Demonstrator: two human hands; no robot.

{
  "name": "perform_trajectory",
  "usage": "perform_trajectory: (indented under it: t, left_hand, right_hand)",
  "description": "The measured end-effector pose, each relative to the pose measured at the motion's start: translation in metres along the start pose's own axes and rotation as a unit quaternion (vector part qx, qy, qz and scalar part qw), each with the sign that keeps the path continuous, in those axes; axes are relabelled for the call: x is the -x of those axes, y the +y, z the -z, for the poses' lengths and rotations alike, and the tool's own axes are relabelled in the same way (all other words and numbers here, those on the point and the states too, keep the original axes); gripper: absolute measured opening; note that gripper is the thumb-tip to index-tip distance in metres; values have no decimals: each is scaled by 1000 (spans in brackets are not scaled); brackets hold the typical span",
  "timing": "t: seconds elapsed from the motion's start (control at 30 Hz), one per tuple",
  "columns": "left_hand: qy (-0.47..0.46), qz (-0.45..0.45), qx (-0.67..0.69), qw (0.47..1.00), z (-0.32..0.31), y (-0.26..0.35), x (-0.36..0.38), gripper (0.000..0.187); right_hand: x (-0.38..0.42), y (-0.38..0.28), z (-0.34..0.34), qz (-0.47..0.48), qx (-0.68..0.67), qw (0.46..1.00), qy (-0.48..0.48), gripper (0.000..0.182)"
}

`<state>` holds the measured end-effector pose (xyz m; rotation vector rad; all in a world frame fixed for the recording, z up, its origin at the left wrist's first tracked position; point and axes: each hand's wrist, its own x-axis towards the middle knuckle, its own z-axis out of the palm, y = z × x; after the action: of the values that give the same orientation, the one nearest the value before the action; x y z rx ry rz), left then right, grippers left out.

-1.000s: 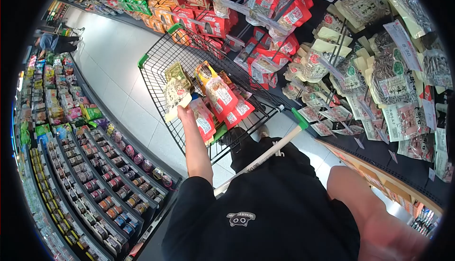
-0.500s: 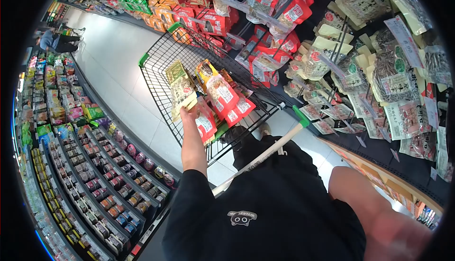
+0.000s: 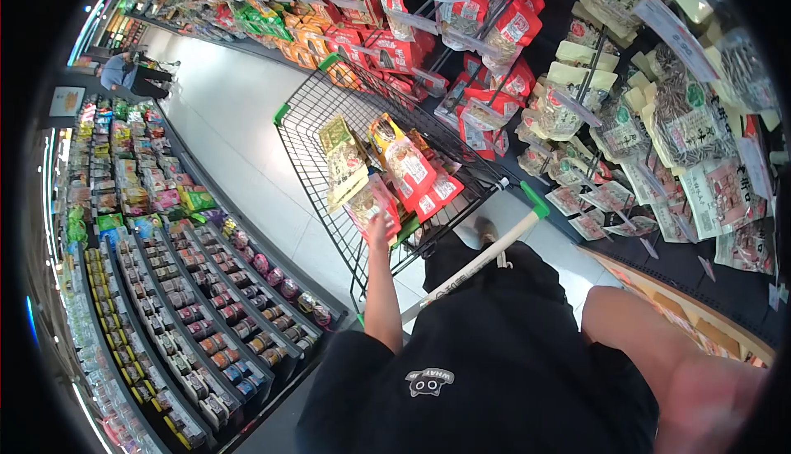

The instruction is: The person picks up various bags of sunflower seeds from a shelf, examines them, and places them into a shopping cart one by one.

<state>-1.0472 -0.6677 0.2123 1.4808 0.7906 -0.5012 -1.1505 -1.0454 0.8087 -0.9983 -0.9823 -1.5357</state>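
The left hand (image 3: 380, 229) rests loosely opened on a red packet (image 3: 372, 204) at the cart (image 3: 306, 116) basket's near edge. The packet is best laid flat beside the green packet (image 3: 344, 160). The right hand's (image 3: 715, 404) grip cannot be told.

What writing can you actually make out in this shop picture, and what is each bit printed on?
Upside-down pale lettering above a small face logo on the person's black shirt: too blurred to read for certain.
Labels on the packets in the shopping cart, by the left hand: too small to read.
Price tags and hanging snack bags on the rack: print shows, none legible.
Jars on the left shelves: labels too small.
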Motion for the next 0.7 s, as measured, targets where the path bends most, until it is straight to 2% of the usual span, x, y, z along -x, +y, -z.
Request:
perform_trajectory:
  t: [0.03, 0.13, 0.2, 0.23, 0.27, 0.33, 0.37, 0.47, 0.5, 0.63, 0.7]
  left_hand:
    - [-9, 13, -2, 1000, -15, 17, 28, 69]
    - [-29, -100, -182, 978, -45, 31, 70, 59]
    - [-111, -145, -197, 963, -56, 18, 72, 51]
    - [-136, -142, -196, 961, -63, 14, 79, 46]
    - [-191, -218, -230, 929, -60, -3, 68, 47]
    - [-196, -239, -371, 876, -75, 27, 118, 47]
    - [-169, -248, -404, 864, -78, 29, 122, 47]
    - [-195, -257, -358, 877, -78, 22, 110, 49]
    - [-218, -251, -351, 875, -81, 30, 125, 49]
    - [-235, -227, -360, 874, -83, 37, 139, 51]
    - [-293, -170, -304, 890, -81, 34, 135, 51]
  right_hand:
    - [-3, -12, 6, -1, 13, 1000, 15, 70]
    - [-14, -49, 29, 25, 140, 990, 8, 48]
    - [-23, -67, 43, 55, 154, 986, 22, 44]
    - [-28, -74, 45, 65, 110, 991, 47, 47]
    - [-32, -81, 50, 71, 83, 992, 57, 49]
    - [-40, -95, 60, 83, 44, 994, 62, 52]
    - [-44, -99, 65, 91, 31, 994, 55, 55]
    - [-52, -115, 82, 76, 6, 997, 9, 61]
    - [-54, -124, 89, 43, 7, 999, -16, 59]
    - [-56, -173, 121, 9, 13, 999, -47, 35]
    - [-51, -192, 126, -16, 4, 1000, -8, 38]
